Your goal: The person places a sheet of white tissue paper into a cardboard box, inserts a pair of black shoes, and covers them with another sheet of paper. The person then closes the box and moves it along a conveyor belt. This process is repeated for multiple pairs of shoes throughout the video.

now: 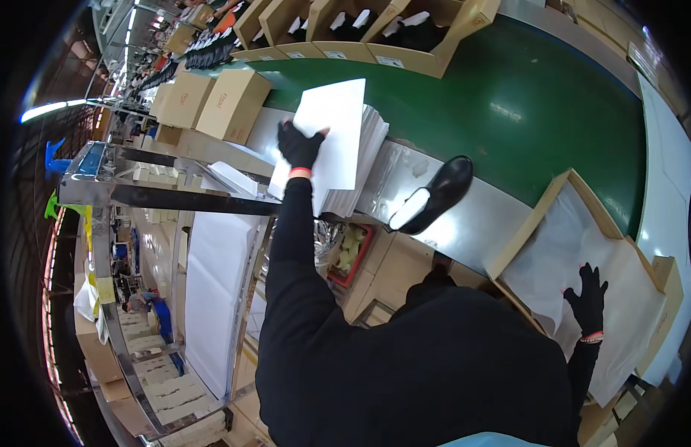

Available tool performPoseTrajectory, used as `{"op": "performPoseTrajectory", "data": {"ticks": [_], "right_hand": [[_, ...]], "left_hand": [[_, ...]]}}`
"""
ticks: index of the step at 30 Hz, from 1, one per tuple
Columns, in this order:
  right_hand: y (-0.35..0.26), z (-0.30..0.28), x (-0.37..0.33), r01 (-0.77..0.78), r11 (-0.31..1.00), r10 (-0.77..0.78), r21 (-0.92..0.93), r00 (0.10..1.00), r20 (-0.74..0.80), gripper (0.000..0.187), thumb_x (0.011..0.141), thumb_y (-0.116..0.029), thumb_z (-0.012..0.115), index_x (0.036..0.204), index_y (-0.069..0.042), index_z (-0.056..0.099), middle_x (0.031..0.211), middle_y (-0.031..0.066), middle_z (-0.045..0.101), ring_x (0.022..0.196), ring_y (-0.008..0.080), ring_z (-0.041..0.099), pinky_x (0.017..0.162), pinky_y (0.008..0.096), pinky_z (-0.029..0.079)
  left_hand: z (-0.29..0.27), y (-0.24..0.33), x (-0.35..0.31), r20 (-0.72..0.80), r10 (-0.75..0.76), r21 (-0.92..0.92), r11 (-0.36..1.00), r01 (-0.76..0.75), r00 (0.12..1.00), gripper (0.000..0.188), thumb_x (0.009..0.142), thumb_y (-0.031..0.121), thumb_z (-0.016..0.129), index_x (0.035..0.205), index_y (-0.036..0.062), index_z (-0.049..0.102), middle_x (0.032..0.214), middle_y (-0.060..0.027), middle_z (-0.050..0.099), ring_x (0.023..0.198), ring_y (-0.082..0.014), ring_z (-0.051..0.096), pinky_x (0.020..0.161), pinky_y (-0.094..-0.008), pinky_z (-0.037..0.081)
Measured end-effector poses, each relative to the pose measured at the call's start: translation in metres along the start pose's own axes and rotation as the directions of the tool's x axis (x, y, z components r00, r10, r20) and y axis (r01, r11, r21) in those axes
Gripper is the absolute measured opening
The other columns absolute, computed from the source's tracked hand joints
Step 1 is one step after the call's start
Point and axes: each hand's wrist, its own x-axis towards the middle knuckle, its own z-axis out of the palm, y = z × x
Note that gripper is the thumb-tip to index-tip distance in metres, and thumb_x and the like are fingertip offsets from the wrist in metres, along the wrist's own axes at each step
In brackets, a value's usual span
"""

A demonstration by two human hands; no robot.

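Observation:
My left hand (299,145), in a black fingerless glove, grips the left side of a white paper sheet (338,127), its thumb on top. The sheet lies askew over a thick stack of white sheets (369,149). At the right, my right hand (588,302), gloved the same way, has its fingers spread on white tissue paper (621,298). That tissue lines an open cardboard box (528,223) and spills over its near side. Between my hands a single black leather shoe (442,190) lies on the metal ledge, with white paper in its opening.
A green conveyor belt (539,112) runs beyond the metal ledge (487,231). Open boxes of black shoes (412,37) line its far side. Closed cardboard boxes (234,104) stand at the left, behind a metal frame (189,197). A red bin (353,257) sits below the ledge.

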Motion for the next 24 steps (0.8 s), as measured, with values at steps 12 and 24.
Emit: {"op": "performPoseTrajectory", "data": {"ticks": [12, 24], "right_hand": [[-0.058, -0.019, 0.020, 0.166, 0.984, -0.157, 0.069, 0.980, -0.123, 0.066, 0.082, -0.031, 0.070, 0.139, -0.012, 0.043, 0.138, 0.0112, 0.049, 0.133, 0.0344, 0.039, 0.109, 0.0607, 0.018], [0.055, 0.002, -0.060, -0.386, 0.912, 0.330, -0.139, 0.892, -0.309, 0.086, 0.076, -0.050, 0.068, 0.143, -0.009, 0.034, 0.149, 0.0243, 0.026, 0.137, 0.0462, 0.022, 0.099, 0.0713, 0.022]], "left_hand": [[-0.022, -0.076, 0.055, 0.012, -0.145, 0.067, 0.987, 0.144, 0.989, 0.066, 0.080, 0.044, 0.069, 0.131, 0.0060, 0.051, 0.124, -0.0178, 0.060, 0.111, -0.0343, 0.059, 0.088, -0.0413, 0.048], [-0.086, 0.372, -0.198, 0.261, 0.818, -0.920, 0.372, -0.126, 0.513, 0.071, 0.087, 0.017, 0.063, 0.145, -0.0003, 0.025, 0.104, -0.0278, 0.061, 0.093, -0.0393, 0.060, 0.079, -0.0443, 0.048]]}}
